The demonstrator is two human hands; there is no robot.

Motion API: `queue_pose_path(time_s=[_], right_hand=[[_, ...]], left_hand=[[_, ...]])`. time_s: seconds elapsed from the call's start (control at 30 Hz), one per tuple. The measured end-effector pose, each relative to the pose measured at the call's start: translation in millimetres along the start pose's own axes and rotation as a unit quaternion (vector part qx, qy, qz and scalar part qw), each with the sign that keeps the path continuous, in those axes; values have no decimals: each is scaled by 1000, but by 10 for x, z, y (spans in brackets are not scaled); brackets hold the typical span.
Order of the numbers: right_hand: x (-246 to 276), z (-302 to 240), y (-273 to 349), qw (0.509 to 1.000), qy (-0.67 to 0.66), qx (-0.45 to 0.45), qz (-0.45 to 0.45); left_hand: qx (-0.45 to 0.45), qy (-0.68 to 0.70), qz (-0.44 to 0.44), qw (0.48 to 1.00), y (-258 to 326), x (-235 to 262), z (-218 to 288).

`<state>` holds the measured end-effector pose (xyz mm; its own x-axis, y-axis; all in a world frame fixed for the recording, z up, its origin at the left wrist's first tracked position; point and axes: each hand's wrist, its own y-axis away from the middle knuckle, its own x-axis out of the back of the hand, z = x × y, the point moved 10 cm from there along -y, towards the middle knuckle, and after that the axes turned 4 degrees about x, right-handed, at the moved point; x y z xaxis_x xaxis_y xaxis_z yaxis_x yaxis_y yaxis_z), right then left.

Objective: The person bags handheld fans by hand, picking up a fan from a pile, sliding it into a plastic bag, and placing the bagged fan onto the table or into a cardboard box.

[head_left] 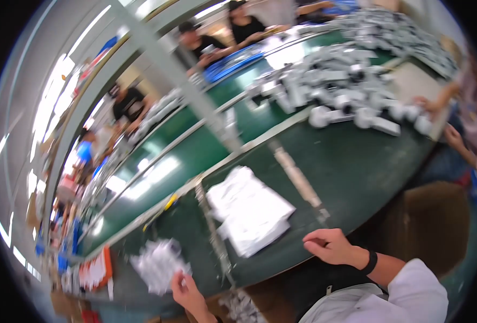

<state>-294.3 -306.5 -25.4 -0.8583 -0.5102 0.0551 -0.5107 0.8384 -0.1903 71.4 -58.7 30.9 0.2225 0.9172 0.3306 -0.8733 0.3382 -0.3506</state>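
At the lower edge of the bench, my left hand (187,293) is at the near right side of a loose pile of small white pieces (157,264), perhaps paper or film. Its fingers are curled together and slightly blurred; whatever they may hold is hidden. My right hand (329,246), a black band on its wrist, hovers by the bench's front edge with fingers closed and nothing visible in them. Between the hands, further in, lies a stack of flat white plastic bags (249,210), wrinkled at its far end.
White and grey boxy parts (324,81) are heaped at the far right, near another person's hand (424,105). A green conveyor (195,142) runs behind the bench; a slanting post (179,81) crosses it. An orange-edged box (95,269) stands left. An open carton (435,226) is at right.
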Motion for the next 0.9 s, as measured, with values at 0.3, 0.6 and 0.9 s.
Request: queue_pose_path(time_s=[0.3,0.6,0.9], right_hand=[[2093,-530,-234,911,264,47,312],[2799,-378,-530,778,534,107,313],[3388,72,-1077,710,683,-22,171]], left_hand=[[41,46,-118,991,578,-1079,83],[25,17,-113,993,600,-1104,41],[50,37,-96,993,542,-1118,-178]])
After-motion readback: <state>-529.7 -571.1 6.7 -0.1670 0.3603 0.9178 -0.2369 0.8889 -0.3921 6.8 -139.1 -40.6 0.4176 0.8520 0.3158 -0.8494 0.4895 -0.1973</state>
